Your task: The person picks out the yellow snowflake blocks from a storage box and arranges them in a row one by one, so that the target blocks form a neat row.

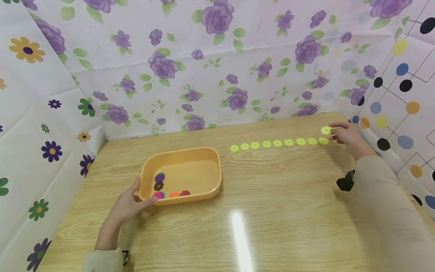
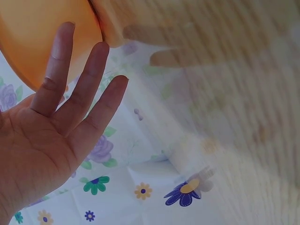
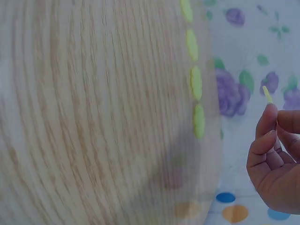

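My right hand [image 1: 348, 136] pinches a yellow flower-shaped plastic disc [image 1: 326, 130] between thumb and fingertips, above the right end of a row of several like discs [image 1: 277, 143] on the table. In the right wrist view, the held disc [image 3: 267, 94] shows edge-on, clear of the row. At the near left corner of an orange plastic basin [image 1: 213, 190], my left hand [image 1: 126, 204] holds the rim, thumb over the near edge. In the left wrist view, three fingers [image 2: 93, 84] of that hand extend beside the basin [image 2: 28, 42].
Several purple, brown, pink, orange and red discs [image 1: 158, 186] lie in the basin's near left part. Flower-printed sheeting [image 1: 190, 68] rises behind the wooden table [image 1: 282, 211], with dotted sheeting [image 1: 404, 109] at right. A small black object [image 1: 346, 182] is by the right sleeve.
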Demonstrator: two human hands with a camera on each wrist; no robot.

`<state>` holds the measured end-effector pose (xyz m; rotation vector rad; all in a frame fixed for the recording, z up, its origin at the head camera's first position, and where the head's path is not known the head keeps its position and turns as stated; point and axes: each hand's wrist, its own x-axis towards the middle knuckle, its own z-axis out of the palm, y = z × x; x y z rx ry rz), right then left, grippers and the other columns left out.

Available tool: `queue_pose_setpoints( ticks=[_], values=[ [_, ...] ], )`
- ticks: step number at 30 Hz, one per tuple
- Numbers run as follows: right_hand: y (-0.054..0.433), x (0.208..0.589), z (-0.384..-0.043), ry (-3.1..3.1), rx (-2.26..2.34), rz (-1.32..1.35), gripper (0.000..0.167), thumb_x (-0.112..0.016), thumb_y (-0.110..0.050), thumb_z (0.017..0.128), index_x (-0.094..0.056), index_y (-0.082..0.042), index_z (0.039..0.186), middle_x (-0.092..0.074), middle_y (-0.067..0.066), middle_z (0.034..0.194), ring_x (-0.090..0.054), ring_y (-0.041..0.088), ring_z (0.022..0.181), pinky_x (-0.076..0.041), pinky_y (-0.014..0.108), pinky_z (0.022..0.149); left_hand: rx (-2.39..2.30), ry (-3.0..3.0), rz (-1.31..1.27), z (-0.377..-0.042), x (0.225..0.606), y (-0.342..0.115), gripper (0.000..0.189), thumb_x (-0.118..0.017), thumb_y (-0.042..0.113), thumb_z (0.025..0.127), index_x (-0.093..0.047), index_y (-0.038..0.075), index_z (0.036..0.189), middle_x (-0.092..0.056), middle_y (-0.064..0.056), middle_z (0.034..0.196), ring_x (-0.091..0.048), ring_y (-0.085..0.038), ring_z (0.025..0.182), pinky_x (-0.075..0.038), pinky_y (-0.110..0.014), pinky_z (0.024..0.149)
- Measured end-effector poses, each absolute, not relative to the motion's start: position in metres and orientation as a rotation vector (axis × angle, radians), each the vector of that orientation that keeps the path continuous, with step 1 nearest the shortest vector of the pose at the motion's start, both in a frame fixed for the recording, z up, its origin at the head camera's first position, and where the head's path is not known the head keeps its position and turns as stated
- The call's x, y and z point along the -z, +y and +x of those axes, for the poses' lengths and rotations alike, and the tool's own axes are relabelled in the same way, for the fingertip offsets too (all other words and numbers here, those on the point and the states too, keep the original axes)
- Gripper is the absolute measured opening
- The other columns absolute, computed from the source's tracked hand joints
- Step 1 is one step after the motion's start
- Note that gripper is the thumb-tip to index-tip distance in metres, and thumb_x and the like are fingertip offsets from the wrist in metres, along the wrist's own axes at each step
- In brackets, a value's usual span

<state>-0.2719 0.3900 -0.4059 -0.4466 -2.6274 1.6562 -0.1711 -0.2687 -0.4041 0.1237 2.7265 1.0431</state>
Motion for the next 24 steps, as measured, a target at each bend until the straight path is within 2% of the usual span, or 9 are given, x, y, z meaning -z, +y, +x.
queue_pose_setpoints(
  ticks=[2,4,9,12,15,21,24],
  values=[
    [0.397,0.41,-0.273,-2.615,-1.642,-0.523,0.043,-0.048,-0.017,0.092,-0.042,0.001,0.131,-0.045,0.012,0.118,-0.059,0.0,0.068,-0.047,0.025,0.066,-1.04,2.723,0.115,-0.171,0.403,-0.269,0.103,-0.069,0.038,0.079,0.0,-0.002,0.144,-0.064,-0.008,0.067,-0.056,-0.02,0.06,-0.039,-0.026,0.055],
    [0.404,0.414,-0.275,-2.586,-1.642,-0.607,0.044,-0.05,-0.014,0.09,-0.042,0.003,0.131,-0.048,0.009,0.111,-0.059,0.001,0.066,-0.047,0.025,0.065,-1.034,2.72,0.108,-0.171,0.403,-0.269,0.103,-0.069,0.038,0.079,0.001,-0.002,0.144,-0.064,-0.008,0.068,-0.057,-0.019,0.061,-0.039,-0.027,0.057],
    [0.416,0.423,-0.276,-2.477,-1.728,-0.738,0.033,-0.051,-0.005,0.086,-0.049,0.003,0.118,-0.054,-0.008,0.077,-0.058,0.004,0.061,-0.048,0.025,0.059,-1.026,2.712,0.095,-0.172,0.403,-0.268,0.104,-0.069,0.04,0.079,0.001,0.0,0.144,-0.064,-0.008,0.068,-0.056,-0.019,0.063,-0.039,-0.027,0.058],
    [0.418,0.431,-0.277,-2.395,-1.795,-0.792,0.022,-0.052,-0.002,0.084,-0.054,0.001,0.105,-0.056,-0.011,0.061,-0.057,0.005,0.055,-0.047,0.025,0.053,-1.025,2.713,0.093,-0.173,0.402,-0.268,0.104,-0.069,0.04,0.079,0.001,0.0,0.144,-0.065,-0.008,0.068,-0.056,-0.019,0.062,-0.039,-0.027,0.058],
    [0.418,0.439,-0.279,-2.354,-1.788,-0.853,0.019,-0.052,0.0,0.082,-0.056,0.001,0.101,-0.056,-0.009,0.056,-0.057,0.005,0.051,-0.046,0.024,0.051,-1.022,2.708,0.088,-0.173,0.402,-0.269,0.104,-0.069,0.04,0.079,0.002,0.001,0.144,-0.065,-0.008,0.068,-0.056,-0.019,0.062,-0.039,-0.027,0.058],
    [0.411,0.446,-0.279,-2.412,-1.621,-0.941,0.037,-0.049,-0.006,0.083,-0.052,0.007,0.118,-0.054,-0.011,0.053,-0.055,0.003,0.05,-0.046,0.022,0.052,-1.01,2.703,0.079,-0.17,0.402,-0.272,0.103,-0.068,0.04,0.08,0.003,0.001,0.145,-0.065,-0.009,0.072,-0.057,-0.019,0.066,-0.04,-0.029,0.061],
    [0.405,0.44,-0.283,-2.421,-1.563,-0.95,0.037,-0.049,-0.012,0.085,-0.053,0.005,0.118,-0.053,-0.011,0.058,-0.054,0.002,0.051,-0.046,0.022,0.053,-1.017,2.71,0.066,-0.169,0.401,-0.273,0.102,-0.068,0.04,0.08,0.002,0.002,0.145,-0.065,-0.009,0.076,-0.058,-0.019,0.071,-0.042,-0.03,0.064]
  ],
)
